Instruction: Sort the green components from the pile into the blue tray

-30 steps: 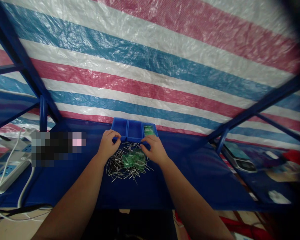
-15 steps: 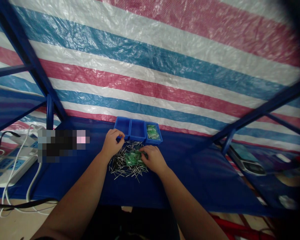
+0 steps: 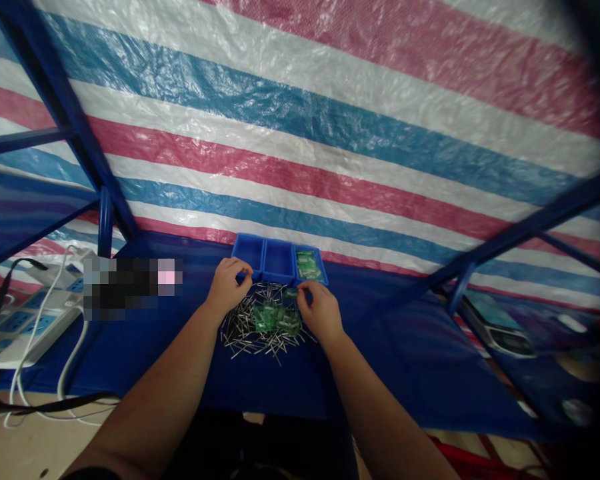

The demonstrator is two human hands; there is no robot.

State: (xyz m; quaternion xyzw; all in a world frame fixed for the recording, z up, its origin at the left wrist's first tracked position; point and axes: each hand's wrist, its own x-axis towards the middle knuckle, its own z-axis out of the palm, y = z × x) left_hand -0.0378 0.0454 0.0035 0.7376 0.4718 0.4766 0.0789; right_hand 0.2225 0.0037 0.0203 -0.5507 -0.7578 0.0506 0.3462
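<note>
A loose pile of thin silvery metal pins lies on the blue table, with small green plastic packets heaped on it. My right hand, at the pile's right edge, pinches a green packet between thumb and fingers. On the other side, my left hand is closed with thumb and fingertips nearly together, in front of the left blue bin. Whatever those fingers hold, if anything, is too small to make out. More green packets lie in the right blue bin.
A middle blue bin stands between the other two. Left are a white power strip with cables and a blurred-out object. A scale-like device sits at the right, beyond a blue frame post. Striped sheeting hangs behind.
My right hand has drawn up and right from the green heap with a packet in its fingers. The left hand stays by the left bin. The view has shifted slightly.
</note>
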